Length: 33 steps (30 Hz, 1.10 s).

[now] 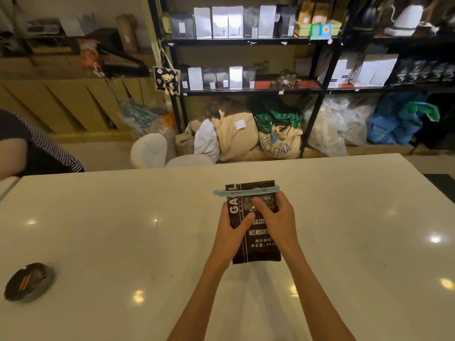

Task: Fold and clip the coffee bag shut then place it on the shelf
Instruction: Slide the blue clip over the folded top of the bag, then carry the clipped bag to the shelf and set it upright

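Observation:
A dark brown coffee bag with white print lies flat on the white table, its top end pointing away from me. A light blue clip sits across the bag just below its top edge. My left hand grips the bag's left side, thumb on its face. My right hand holds the right side, fingers resting on the upper face below the clip. The black metal shelf stands beyond the table, lined with coffee bags.
A dark round ashtray sits near the table's left front. Another person's striped sleeve shows at the left edge. White chairs and burlap sacks lie between table and shelf. Cardboard boxes line the left wall.

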Motion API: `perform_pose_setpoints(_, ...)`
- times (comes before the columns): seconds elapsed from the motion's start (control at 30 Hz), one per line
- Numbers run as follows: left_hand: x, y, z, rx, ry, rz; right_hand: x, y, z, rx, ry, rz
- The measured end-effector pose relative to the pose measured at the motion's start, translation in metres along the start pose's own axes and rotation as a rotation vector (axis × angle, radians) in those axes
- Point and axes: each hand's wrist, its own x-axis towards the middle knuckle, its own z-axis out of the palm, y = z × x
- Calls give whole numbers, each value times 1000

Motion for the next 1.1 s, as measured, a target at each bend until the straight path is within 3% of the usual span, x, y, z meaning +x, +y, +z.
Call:
perform_pose_setpoints(0.13, -1, -5, -2, 47, -120, -69, 4, -2, -14, 86, 58, 30)
perform_pose_setpoints(0.27, 3, -13, 11, 0, -12, -18, -7, 6, -23, -46, -139, 55)
perform_pose_setpoints(0.43, 0, -20, 55, 78, -119, 21, -38, 26, -53, -44, 158, 111)
perform_pose_setpoints(0.67, -6, -20, 182, 111, -557, -38, -40, 35, -199, 10, 482, 135)
perform_pose_setpoints(0.87, -7, -43, 342, 119, -586, 51, -33, 46, -358, 31, 325, 141)
perform_pose_setpoints(1.1, -41, -61, 497, 98, -791, 37, -69, 46, -502, -72, 488, 96)
